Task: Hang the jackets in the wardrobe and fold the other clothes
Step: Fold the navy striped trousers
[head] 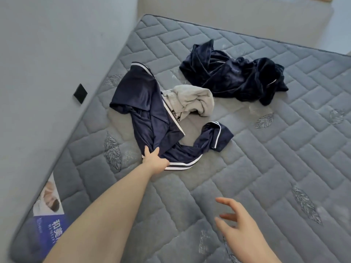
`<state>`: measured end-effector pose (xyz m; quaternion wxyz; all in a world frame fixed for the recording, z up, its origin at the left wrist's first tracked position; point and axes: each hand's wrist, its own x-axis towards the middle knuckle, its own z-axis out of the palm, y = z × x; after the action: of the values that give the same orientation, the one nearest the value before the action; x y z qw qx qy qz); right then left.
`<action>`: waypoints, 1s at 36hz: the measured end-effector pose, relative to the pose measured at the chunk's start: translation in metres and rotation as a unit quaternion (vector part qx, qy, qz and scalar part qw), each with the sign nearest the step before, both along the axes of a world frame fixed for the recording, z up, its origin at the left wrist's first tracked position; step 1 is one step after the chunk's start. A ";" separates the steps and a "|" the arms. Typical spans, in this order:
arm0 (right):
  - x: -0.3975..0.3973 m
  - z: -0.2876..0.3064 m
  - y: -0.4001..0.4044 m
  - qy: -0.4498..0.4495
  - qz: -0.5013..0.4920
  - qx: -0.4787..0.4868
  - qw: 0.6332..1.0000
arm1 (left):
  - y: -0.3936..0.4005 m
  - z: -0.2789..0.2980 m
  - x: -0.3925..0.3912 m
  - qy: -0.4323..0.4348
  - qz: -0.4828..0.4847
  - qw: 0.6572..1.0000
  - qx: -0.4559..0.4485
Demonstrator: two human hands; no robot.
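A navy garment with white stripes [152, 118] lies crumpled on the grey quilted mattress [266, 168]. My left hand [153, 160] grips its near edge, fingers curled into the fabric. A light grey garment [190, 100] lies bunched just beyond it, partly under the navy cloth. Farther back sits a dark navy velvet garment [231, 76] in a heap. My right hand [239, 224] hovers over the bare mattress at the lower right, fingers spread and holding nothing.
A grey wall [47, 73] runs along the mattress's left side, with a small black square plate [80, 93] on it. A printed label [51, 211] covers the mattress's near left corner. A pale wall stands behind the far edge.
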<state>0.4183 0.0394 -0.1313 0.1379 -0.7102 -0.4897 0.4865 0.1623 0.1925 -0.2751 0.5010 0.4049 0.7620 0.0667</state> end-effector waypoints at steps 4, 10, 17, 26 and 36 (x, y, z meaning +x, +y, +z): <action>-0.003 0.015 -0.020 -0.008 -0.032 -0.026 0.999 | -0.007 0.028 -0.010 -0.063 0.133 0.984 0.101; -0.005 0.079 -0.040 0.075 -0.134 -0.037 0.987 | -0.061 0.174 -0.032 -0.278 0.200 0.924 0.170; -0.023 0.183 -0.068 0.116 -0.163 0.004 0.980 | -0.137 0.378 -0.039 -0.343 0.162 0.891 0.249; -0.034 0.297 -0.128 0.110 -0.026 0.070 0.991 | -0.246 0.515 -0.028 -0.351 0.202 0.875 0.265; -0.018 0.336 -0.184 0.132 0.037 0.061 0.989 | -0.308 0.574 0.030 -0.360 -0.001 0.890 0.279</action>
<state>0.4005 -0.1450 0.2050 0.2260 -0.6112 -0.5221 0.5502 0.1922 -0.1158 0.2989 0.6077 0.4771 0.4788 0.4170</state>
